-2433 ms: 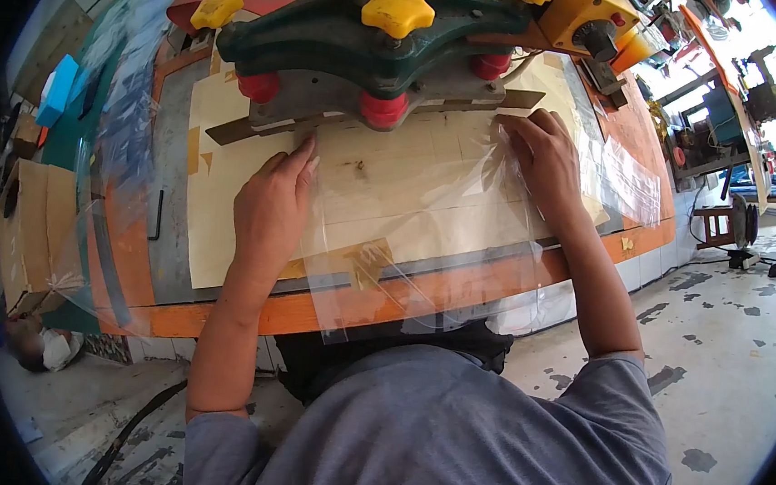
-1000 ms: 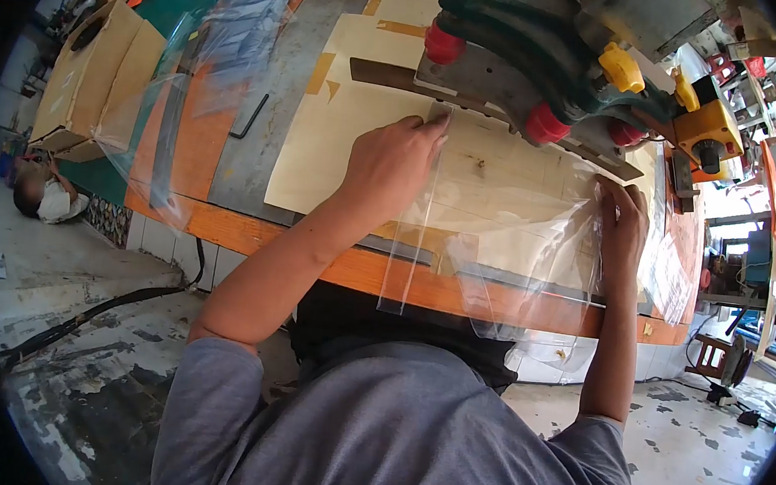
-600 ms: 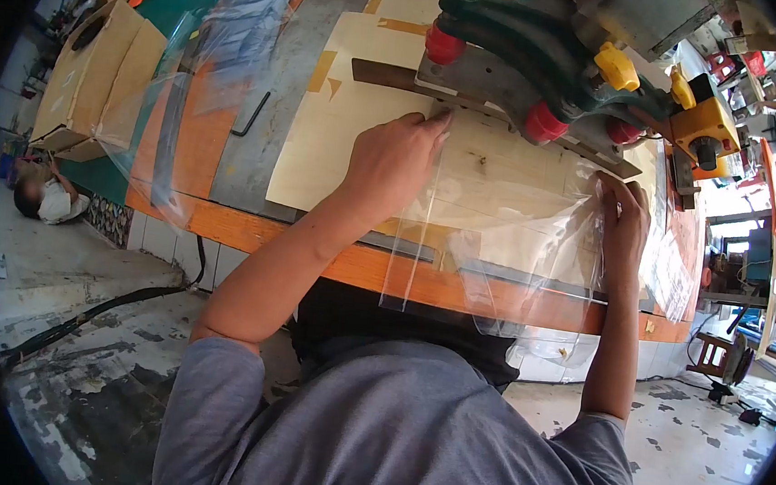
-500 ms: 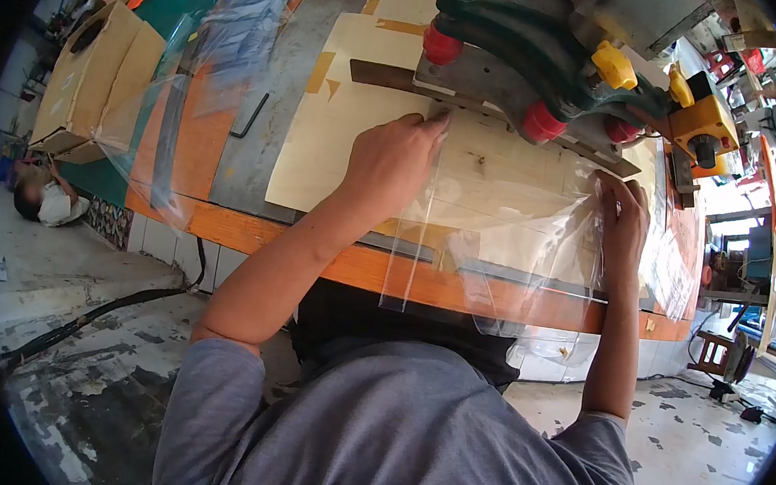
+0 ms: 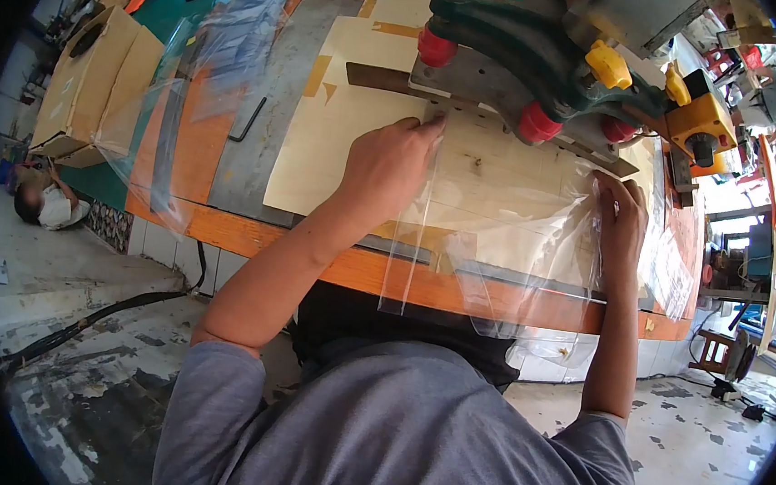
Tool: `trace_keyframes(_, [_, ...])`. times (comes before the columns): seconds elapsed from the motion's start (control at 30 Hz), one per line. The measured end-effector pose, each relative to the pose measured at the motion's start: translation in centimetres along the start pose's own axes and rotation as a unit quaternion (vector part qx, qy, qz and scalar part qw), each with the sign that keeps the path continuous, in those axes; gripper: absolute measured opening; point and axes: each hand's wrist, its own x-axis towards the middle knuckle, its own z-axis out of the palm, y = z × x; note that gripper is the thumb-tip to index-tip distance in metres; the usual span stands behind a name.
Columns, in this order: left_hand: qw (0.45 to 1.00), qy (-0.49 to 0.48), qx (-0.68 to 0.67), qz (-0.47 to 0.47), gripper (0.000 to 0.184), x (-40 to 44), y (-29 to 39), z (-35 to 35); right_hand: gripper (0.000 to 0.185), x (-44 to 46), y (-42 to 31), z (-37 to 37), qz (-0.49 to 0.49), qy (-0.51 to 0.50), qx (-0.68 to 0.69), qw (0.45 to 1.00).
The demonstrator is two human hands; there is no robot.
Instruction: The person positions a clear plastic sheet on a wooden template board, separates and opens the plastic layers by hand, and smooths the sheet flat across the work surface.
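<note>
Swung toward the upper right since the earliest view (my head has turned), the dark green cast-metal press head now sits off-centre. Nearest, clear, glossy plastic film drapes over the orange wooden table edge; it looks light, limp and slippery, creasing easily, best taken by both side edges. Well apart, the left hand pinches its left edge and the right hand curls closed on its right. Beneath lies a smooth cream sheet, taped; beyond, a straight, thin brown bar and round red knobs.
</note>
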Motion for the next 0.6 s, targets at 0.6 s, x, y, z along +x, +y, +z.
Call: trace_keyframes(0.6, [1.000, -0.002, 0.020, 0.015, 0.036, 0.11, -0.08, -0.08, 0.021, 0.03, -0.34, -0.30, -0.013, 0.021, -0.014, 1.000])
